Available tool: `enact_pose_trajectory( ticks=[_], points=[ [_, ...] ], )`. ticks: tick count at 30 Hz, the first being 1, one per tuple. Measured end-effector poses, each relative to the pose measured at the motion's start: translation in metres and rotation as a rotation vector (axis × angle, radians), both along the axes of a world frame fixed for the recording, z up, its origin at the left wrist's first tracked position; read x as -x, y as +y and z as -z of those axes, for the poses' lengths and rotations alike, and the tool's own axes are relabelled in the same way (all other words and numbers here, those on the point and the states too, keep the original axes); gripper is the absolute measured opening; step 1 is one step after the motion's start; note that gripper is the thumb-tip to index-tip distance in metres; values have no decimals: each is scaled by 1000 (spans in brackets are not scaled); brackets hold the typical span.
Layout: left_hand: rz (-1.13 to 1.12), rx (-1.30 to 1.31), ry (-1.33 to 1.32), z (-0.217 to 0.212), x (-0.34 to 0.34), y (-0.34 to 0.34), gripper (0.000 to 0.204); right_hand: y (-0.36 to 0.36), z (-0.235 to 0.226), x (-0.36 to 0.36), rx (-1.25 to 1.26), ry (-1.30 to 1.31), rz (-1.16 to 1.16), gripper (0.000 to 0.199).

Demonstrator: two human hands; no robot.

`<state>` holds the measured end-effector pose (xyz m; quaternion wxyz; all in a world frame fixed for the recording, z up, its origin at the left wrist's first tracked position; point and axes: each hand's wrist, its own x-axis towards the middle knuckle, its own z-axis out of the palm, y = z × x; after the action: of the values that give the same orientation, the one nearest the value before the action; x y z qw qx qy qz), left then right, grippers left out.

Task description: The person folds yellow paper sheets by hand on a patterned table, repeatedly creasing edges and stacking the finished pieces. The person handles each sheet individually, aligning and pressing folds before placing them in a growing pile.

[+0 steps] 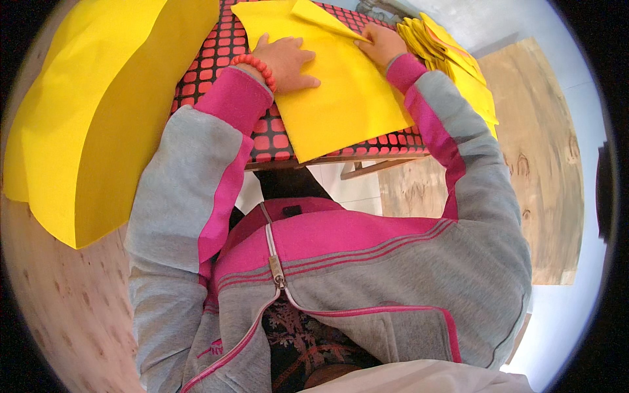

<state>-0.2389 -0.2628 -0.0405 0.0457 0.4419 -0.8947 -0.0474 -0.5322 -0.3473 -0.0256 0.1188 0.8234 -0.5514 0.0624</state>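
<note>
A flat yellow sheet [347, 105], felt-like or paper-like, lies on the table in front of me. My left hand [285, 65], with a red bead bracelet [255, 69] at its wrist, rests on the sheet's left part with fingers spread. At the far right side, my right hand [380, 47] pinches the edge of a folded-over yellow flap [324, 21] between thumb and fingers. The flap slants across the sheet's far end. Whether flap and sheet are one piece, I cannot tell.
The table wears a red-and-black checked cover [268, 141]. Just right of my right hand sits a pile of folded yellow pieces [452, 59]. A large yellow sheet [85, 98] hangs down on the left. Beyond my right arm is a wooden board [534, 144].
</note>
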Motion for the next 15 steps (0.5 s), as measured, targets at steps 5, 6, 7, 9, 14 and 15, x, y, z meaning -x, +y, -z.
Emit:
enact_pose_trajectory(
  ticks=[5, 6, 7, 9, 14, 15],
  points=[
    [13, 11, 12, 2, 0, -3, 66, -8, -23, 35, -931, -1040, 442, 52],
    [8, 4, 10, 2, 1, -5, 66, -4, -23, 44, -970, -1048, 443, 51],
    [-1, -5, 7, 3, 1, -5, 65, 0, -20, 51, -1045, -1073, 426, 50],
    [-7, 25, 2, 3, 2, -5, 66, 10, -13, 64, -1058, -1089, 462, 47],
    [128, 174, 180, 4, 7, 4, 67, 33, -6, 63, -944, -854, 272, 41],
    [147, 114, 161, 3, 10, 6, 68, 40, -6, 56, -775, -648, 162, 37]
  ],
)
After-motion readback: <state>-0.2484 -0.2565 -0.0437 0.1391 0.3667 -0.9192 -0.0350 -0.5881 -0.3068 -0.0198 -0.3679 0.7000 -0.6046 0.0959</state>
